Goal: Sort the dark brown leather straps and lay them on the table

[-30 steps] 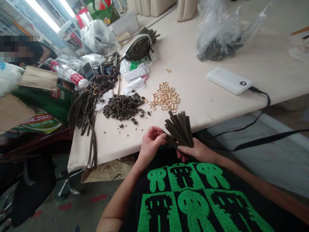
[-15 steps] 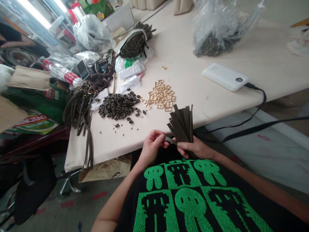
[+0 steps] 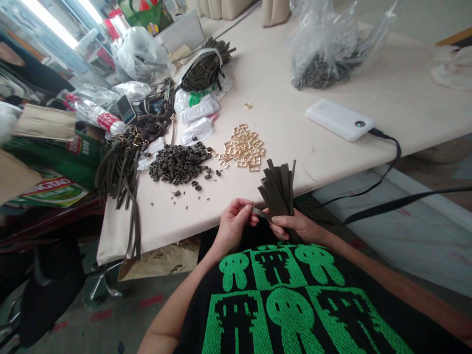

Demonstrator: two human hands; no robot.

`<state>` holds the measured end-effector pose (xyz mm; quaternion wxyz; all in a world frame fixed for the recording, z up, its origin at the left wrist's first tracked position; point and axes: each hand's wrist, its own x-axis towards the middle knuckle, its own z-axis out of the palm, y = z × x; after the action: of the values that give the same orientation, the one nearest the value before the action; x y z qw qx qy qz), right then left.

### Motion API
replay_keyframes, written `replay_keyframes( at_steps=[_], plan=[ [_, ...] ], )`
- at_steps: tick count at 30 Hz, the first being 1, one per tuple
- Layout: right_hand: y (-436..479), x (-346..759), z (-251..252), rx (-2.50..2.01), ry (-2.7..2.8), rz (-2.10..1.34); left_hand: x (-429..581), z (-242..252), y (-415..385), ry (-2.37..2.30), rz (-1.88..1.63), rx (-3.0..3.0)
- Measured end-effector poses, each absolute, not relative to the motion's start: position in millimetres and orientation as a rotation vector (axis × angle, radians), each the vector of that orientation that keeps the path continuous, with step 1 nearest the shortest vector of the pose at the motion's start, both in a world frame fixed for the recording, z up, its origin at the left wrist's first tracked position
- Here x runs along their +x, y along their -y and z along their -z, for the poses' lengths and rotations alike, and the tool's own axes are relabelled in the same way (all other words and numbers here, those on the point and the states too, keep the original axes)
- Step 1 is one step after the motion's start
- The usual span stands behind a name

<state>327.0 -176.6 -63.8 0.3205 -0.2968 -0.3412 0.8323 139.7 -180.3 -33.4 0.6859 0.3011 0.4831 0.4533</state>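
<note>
My right hand (image 3: 297,225) grips the base of a fanned bundle of dark olive straps (image 3: 279,187), held upright just off the table's near edge. My left hand (image 3: 235,222) pinches the end of a single strap (image 3: 261,213) that sticks out sideways from that bundle. On the cream table (image 3: 332,157) ahead lie a heap of small dark loops (image 3: 179,163) and a heap of gold buckles (image 3: 243,146).
A white power bank (image 3: 339,120) with a black cable (image 3: 383,172) lies to the right. A clear bag of dark parts (image 3: 326,54) sits behind it. Long straps (image 3: 123,172) hang over the table's left edge, near bottles, bags and green boxes (image 3: 55,167).
The strap bundle has turned more upright and closer together. My left hand has taken one strap's end and drawn it out sideways. The view has shifted slightly.
</note>
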Motion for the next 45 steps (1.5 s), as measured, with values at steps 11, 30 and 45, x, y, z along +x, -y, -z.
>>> replay_keyframes(
  at_steps=[11,30,45],
  plan=[
    [178,332,52,-0.831,1.146,-2.091,138,35,186,-1.167,-0.986,0.775],
    [181,331,52,-0.846,1.217,-2.321,133,23,185,-1.232,-0.943,0.997],
    [191,341,59,-0.782,1.037,-2.203,149,34,189,-1.028,-0.832,0.641]
  ],
)
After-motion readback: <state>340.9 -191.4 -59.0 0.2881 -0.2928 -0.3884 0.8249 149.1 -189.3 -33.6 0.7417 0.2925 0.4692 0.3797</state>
